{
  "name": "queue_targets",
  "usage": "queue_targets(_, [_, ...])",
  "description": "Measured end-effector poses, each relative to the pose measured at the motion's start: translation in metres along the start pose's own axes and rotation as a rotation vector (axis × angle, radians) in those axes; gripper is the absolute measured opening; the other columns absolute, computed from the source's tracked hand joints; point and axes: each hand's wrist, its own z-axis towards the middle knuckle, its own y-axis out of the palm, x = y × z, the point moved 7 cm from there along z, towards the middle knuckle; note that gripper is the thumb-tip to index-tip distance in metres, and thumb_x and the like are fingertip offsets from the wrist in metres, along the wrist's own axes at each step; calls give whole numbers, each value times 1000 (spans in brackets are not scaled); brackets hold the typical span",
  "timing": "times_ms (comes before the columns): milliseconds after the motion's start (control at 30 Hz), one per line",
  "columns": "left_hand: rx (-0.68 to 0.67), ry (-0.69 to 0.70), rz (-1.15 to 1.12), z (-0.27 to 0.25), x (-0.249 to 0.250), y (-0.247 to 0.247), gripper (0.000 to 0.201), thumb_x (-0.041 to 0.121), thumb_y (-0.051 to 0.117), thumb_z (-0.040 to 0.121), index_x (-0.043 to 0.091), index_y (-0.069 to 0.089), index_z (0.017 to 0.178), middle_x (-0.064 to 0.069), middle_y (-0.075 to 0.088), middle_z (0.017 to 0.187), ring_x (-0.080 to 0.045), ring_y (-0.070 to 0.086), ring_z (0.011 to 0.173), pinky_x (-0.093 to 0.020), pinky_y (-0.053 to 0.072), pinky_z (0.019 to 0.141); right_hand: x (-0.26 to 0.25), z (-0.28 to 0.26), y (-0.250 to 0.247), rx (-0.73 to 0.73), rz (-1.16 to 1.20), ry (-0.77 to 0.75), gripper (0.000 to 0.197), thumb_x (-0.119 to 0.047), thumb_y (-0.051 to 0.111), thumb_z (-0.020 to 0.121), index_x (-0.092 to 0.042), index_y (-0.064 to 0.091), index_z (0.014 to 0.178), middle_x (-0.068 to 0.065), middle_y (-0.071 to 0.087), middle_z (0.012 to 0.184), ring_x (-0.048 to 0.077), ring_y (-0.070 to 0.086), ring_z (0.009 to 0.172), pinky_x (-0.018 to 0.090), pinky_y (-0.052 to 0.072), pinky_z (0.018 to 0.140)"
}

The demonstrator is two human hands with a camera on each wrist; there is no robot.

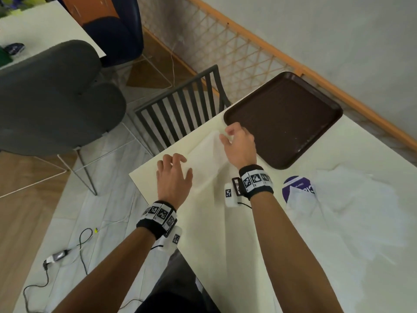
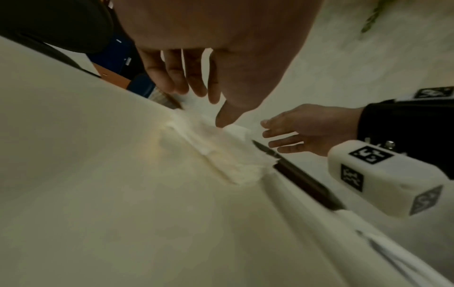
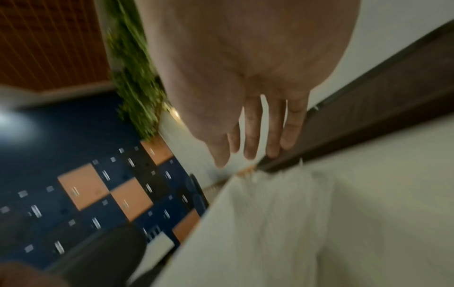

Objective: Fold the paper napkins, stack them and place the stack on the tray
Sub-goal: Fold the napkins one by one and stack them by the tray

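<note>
A white folded napkin (image 1: 206, 157) lies on the cream table near its far left corner, beside the brown tray (image 1: 286, 118). My left hand (image 1: 173, 175) hovers over the napkin's near left end with fingers spread and relaxed, holding nothing. My right hand (image 1: 239, 143) hangs above the napkin's far right end, close to the tray's rim, fingers loose and empty. In the left wrist view the napkin (image 2: 221, 155) lies flat below my left hand's thumb. In the right wrist view my right hand's fingers (image 3: 250, 136) point down over the napkin (image 3: 277, 213) and the tray's edge (image 3: 368, 101).
A heap of unfolded white napkins (image 1: 352, 211) lies at the right of the table, partly covering a purple packet (image 1: 295, 186). A slatted dark chair (image 1: 180, 111) stands against the table's far edge. A grey chair (image 1: 52, 98) and cables (image 1: 67, 251) are on the floor to the left.
</note>
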Motion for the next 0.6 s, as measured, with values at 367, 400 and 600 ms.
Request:
queue_targets(367, [-436,170,-298,-127,106,72,11,40,68,97,30,67,98,17,69,89,-5,67,82,-38,58,82,125,-175,-136,-2,-12,104,9,-35,75,100,-32,67,101,-16,76,94,8,74,85,36,62,85])
queue_targets(400, [-479,186,-297,-137,115,84,15,43,67,98,29,68,99,16,70,90,-7,67,83,-39,58,83,145,-190,-142,-10,-48,155,11,-37,75,99,-35,65,99,-16,75,94,10,75,86,40,62,86])
queue_targets(600, [-700,101,-258,-176,153,140,53,53,73,93,18,63,132,1,74,110,-21,69,106,-40,55,98,209,-264,-134,-149,-251,434,65,-64,82,84,-31,53,132,-3,58,128,25,59,121,46,55,95])
